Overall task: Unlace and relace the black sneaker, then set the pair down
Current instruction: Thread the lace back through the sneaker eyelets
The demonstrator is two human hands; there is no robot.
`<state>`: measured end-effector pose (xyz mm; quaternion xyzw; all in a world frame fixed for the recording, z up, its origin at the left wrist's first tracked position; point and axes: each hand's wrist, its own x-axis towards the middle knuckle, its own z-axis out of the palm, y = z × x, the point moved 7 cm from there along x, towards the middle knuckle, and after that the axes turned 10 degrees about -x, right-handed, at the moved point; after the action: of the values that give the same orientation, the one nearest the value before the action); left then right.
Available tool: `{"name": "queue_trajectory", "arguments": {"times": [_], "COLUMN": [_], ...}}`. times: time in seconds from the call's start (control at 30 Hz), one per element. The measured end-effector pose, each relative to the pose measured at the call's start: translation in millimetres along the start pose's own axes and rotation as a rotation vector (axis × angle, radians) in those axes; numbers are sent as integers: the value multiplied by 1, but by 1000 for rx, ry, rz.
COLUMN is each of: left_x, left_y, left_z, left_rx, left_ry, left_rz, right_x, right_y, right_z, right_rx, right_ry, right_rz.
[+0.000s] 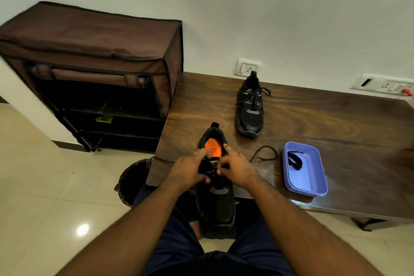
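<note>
We see a brown fabric shoe rack (94,69) at 10 o'clock, standing on the tiled floor (33,186) against the white wall (268,6), front flap rolled up, shelves dark. Dark wood bench (324,123) fills 2 to 3 o'clock, its left end just beside the rack. Near sneaker (216,197) sits at centre, toe toward us and hanging past the bench's front edge over our lap, heel on the bench, orange insole (212,148) showing in the open collar. Second sneaker (250,107) stands at 1 o'clock, well apart from the first, fully laced, toe toward us, heel near the wall. Purple tray (313,186) at 3 o'clock of the near sneaker, close to the bench's front edge, with a small black item (295,161) inside; we can't tell what it is. Dark waste bin (132,177) on the floor at 8 o'clock, partly under the bench's corner. Left hand (188,170) clamps the tongue and eyelet area from the left, grip closed on the near sneaker. Right hand (237,169) pinches the black lace (264,153) at the eyelets, index finger raised; the free lace end loops out on the bench toward the tray. Two wall sockets (248,67) sit above the bench's back edge.
</note>
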<state>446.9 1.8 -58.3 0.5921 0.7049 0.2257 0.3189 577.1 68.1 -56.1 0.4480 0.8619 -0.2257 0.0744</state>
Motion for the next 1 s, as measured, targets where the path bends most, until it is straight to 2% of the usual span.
{"name": "queue_trajectory", "arguments": {"times": [0.2,0.27,0.33,0.4,0.47,0.57,0.63,0.7,0.77,0.83,0.9,0.97,1.0], "left_x": [-5,-5,-5,-4,-3,-2,-2,-2,-1,0,-1,-2,-2], "left_y": [-5,-7,-8,-7,-4,-2,-2,-2,-2,-2,-2,-2,0], "left_z": [-1,2,5,7,7,6,5,4,4,4,6,8,8], "left_rx": [-180,-224,-260,-270,-263,-259,-256,-247,-235,-243,-252,-254,-255], "left_ry": [60,52,37,39,35,24,18,10,7,4,3,3,5], "left_rz": [-72,-89,-98,-109,-119,-126,-133,-142,-143,-136,-138,-140,-138], "right_x": [-11,-18,-23,-23,-16,-5,-1,-1,-9,-26,-50,-66,-70], "right_y": [11,15,16,11,-1,-20,-27,-26,-14,4,26,38,40], "right_z": [11,20,22,14,3,-6,-9,-10,-9,-12,-7,6,9], "right_rx": [612,845,956,803,462,15,-58,-26,141,489,845,994,958], "right_ry": [73,50,26,54,77,-37,-96,-70,33,219,333,335,340], "right_rz": [32,63,79,65,17,27,33,24,26,58,188,317,335]}}
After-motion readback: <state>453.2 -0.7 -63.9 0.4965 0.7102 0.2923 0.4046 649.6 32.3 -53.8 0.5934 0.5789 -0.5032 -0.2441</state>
